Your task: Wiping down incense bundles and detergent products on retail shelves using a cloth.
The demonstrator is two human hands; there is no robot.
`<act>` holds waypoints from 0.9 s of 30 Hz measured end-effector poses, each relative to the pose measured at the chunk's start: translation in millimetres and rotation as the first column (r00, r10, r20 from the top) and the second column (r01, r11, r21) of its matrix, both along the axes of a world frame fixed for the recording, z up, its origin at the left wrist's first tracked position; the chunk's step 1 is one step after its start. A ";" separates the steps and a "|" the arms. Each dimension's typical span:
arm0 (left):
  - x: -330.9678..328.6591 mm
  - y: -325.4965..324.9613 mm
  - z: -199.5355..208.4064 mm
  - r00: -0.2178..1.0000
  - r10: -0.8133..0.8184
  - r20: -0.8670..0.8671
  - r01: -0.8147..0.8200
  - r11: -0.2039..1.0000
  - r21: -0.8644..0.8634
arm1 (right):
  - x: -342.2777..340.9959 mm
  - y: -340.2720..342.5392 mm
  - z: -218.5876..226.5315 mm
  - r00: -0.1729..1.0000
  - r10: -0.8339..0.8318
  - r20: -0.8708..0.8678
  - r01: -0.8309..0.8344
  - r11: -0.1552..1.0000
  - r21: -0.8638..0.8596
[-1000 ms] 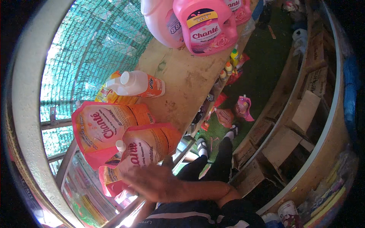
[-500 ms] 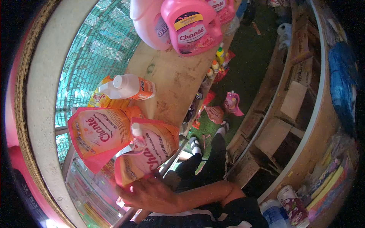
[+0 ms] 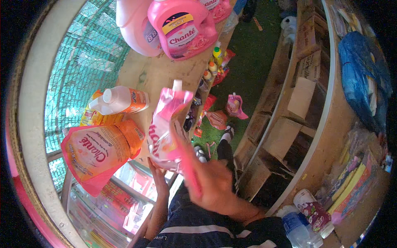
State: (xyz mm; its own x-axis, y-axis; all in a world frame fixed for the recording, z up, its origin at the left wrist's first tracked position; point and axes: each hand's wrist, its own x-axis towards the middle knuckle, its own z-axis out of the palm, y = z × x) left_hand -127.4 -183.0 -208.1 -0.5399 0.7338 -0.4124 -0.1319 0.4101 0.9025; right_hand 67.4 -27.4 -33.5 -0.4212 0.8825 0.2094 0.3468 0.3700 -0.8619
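A pink spouted refill pouch [image 3: 165, 132] with a white cap is held up in front of me, tilted. My right hand [image 3: 211, 186] is closed round its right-hand edge, slightly smeared by motion. Just under the pouch, my left hand [image 3: 159, 182] reaches up to its bottom edge, its fingers partly hidden behind it. To the left, an orange and pink refill pouch [image 3: 99, 153] lies at the bench end. Beyond it stand a white bottle with an orange label [image 3: 126, 100] and a yellow packet [image 3: 97, 117].
Large pink jugs [image 3: 184, 31] stand farther along the wooden bench [image 3: 157, 72]. More pouches [image 3: 235, 106] and small bottles [image 3: 213, 66] are beside it, low on the right. Cardboard boxes [image 3: 283, 136] fill shelves at right. Green netting [image 3: 84, 74] hangs at left.
The spouted pouch has been lifted and turned more upright, away from the other pouch. My right hand has moved right and up with it. My left hand has come into view below.
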 end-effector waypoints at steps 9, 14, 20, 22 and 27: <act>91.4 34.1 -20.3 0.998 0.040 -0.054 -0.037 0.998 0.049 | 31.6 65.5 2.0 0.954 -0.237 -0.183 0.248 0.968 0.034; 147.0 103.8 -22.1 0.882 -0.068 0.467 0.022 0.995 0.102 | 63.1 119.6 -4.4 0.974 -0.192 -0.119 0.199 0.979 0.047; 139.7 165.7 -95.0 0.713 -0.476 0.515 0.597 0.797 -0.090 | 106.9 207.4 -111.9 0.829 -0.509 0.233 0.471 0.859 0.202; 129.2 159.9 -99.6 0.745 -0.610 0.269 0.662 0.727 -0.185 | 127.2 237.0 -161.5 0.737 -0.552 0.389 0.567 0.819 0.087; 67.5 81.8 -146.5 0.679 -0.684 0.266 0.697 0.489 -0.524 | 166.6 287.7 -334.1 0.614 -0.525 0.589 0.676 0.735 -0.050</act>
State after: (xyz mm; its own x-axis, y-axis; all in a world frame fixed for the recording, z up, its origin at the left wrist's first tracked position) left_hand -59.9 -101.2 -354.6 0.0506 0.5046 -0.8618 0.4027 0.7794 0.4800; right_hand 234.0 260.3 -367.6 0.2528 0.9596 -0.1238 0.8136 -0.2801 -0.5095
